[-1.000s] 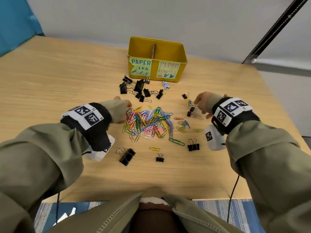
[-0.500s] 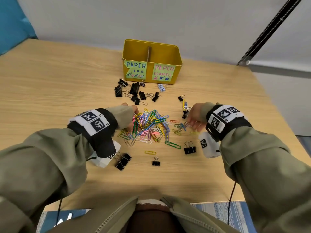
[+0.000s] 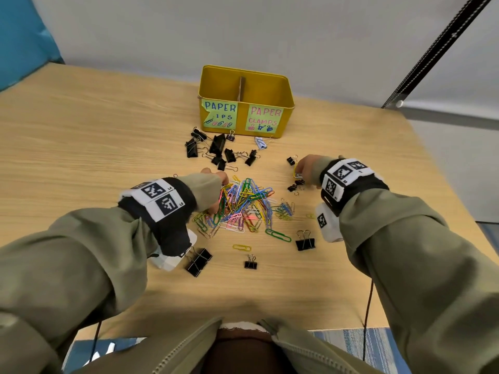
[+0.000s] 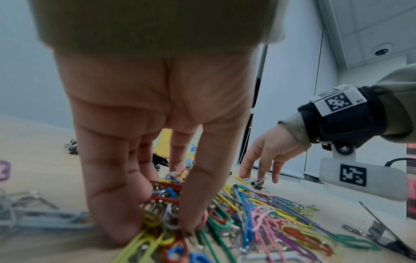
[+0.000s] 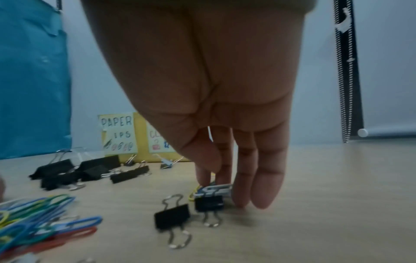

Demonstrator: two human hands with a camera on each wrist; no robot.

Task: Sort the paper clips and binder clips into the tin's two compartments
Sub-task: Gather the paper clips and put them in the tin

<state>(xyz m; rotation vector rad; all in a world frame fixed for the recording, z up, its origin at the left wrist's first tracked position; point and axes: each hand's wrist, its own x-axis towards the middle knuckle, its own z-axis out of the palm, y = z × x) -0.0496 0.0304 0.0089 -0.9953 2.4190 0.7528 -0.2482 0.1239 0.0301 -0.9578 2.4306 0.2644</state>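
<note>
A yellow tin (image 3: 286, 103) with a middle divider stands at the back; its labels read paper clips on the left and paper clamps on the right. Coloured paper clips (image 3: 244, 205) lie heaped mid-table. My left hand (image 4: 157, 222) digs into the heap's left edge, thumb and fingers pinching a bunch of paper clips (image 4: 162, 201). To the right, my right hand (image 5: 213, 178) points down, thumb and forefinger pinching a few paper clips (image 5: 216, 189) on the table beside two small black binder clips (image 5: 172, 216).
Several black binder clips (image 3: 216, 149) lie in front of the tin, and a pale one (image 3: 260, 143) lies by its right label. Loose binder clips (image 3: 305, 242) (image 3: 198, 261) (image 3: 251, 264) and a yellow paper clip (image 3: 241, 247) lie nearer me. A blue panel (image 3: 24, 36) stands at the far left.
My left hand has slid right into the paper clip heap. My right hand drew back toward me, then went forward again to the small cluster at the right.
</note>
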